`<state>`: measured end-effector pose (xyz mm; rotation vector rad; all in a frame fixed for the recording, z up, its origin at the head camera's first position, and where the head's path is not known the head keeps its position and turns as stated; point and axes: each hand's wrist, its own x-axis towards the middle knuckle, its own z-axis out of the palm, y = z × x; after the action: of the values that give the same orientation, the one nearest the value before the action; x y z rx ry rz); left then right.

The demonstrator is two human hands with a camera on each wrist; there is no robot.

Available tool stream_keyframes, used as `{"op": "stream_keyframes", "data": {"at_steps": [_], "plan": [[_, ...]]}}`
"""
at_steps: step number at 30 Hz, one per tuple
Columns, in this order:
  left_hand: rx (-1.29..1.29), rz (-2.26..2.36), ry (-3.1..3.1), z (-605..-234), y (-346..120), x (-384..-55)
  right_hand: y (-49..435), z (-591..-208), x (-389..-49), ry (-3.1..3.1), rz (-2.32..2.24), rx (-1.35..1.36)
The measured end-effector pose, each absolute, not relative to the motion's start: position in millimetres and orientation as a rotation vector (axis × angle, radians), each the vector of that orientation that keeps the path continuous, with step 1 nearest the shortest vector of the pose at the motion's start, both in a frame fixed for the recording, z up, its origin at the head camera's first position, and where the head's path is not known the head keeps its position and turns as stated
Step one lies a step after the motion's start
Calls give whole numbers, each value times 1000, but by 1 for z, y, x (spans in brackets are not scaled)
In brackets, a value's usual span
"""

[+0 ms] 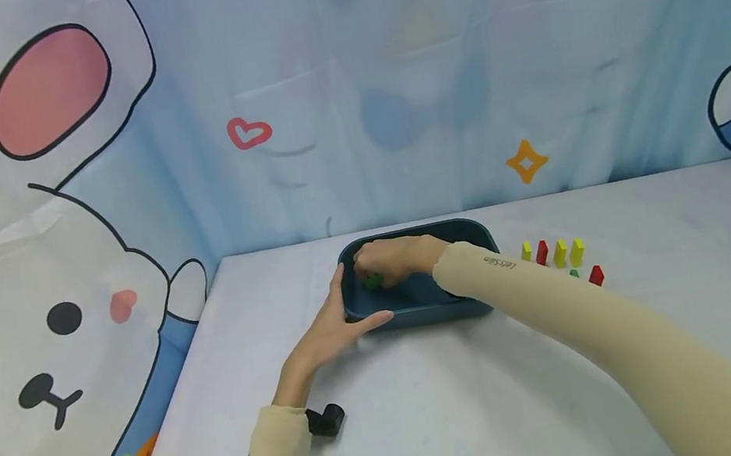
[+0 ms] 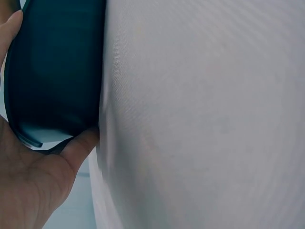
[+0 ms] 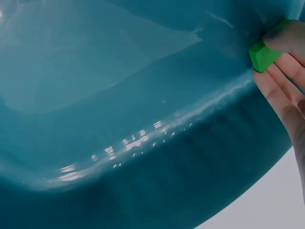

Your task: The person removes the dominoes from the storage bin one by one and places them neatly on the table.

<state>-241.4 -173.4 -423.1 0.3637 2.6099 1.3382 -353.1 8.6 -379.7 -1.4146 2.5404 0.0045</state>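
Note:
A dark teal tray [image 1: 435, 315] with rounded corners sits on the white-covered table. Inside its left part, my right hand [image 1: 393, 259] pinches a green block [image 1: 374, 282] between thumb and fingers. The right wrist view shows this block [image 3: 263, 56] low against the tray floor [image 3: 119, 109]; part of it is hidden by the thumb. At the tray's near left corner, my left hand [image 1: 332, 326] rests with fairly straight fingers along the left side and the thumb along the front wall. In the left wrist view, the thumb [image 2: 82, 149] touches the tray's outer wall [image 2: 57, 71].
Right of the tray, several small blocks stand on the table: yellow blocks [image 1: 576, 252], a red block [image 1: 542, 253], another red block [image 1: 596, 275] and a green block [image 1: 574, 273] partly behind the right sleeve. A black device [image 1: 326, 420] is beside the left wrist. A printed curtain [image 1: 345, 89] hangs behind.

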Motion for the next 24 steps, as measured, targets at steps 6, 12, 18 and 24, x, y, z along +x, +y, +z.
{"op": "stream_keyframes", "data": {"at_steps": [6, 12, 18, 24], "plan": [[345, 1346, 2590, -424, -173, -240, 23, -370, -348, 2538, -78, -1438], [354, 1349, 2593, -423, -175, -241, 40, -355, -345, 2503, -437, -1484], [361, 1339, 2590, -425, -178, -244, 60, -345, -336, 2440, -794, -1412], [354, 1327, 2602, -425, -180, -246, 98, -337, -315, 2411, -1057, -1353]]}}
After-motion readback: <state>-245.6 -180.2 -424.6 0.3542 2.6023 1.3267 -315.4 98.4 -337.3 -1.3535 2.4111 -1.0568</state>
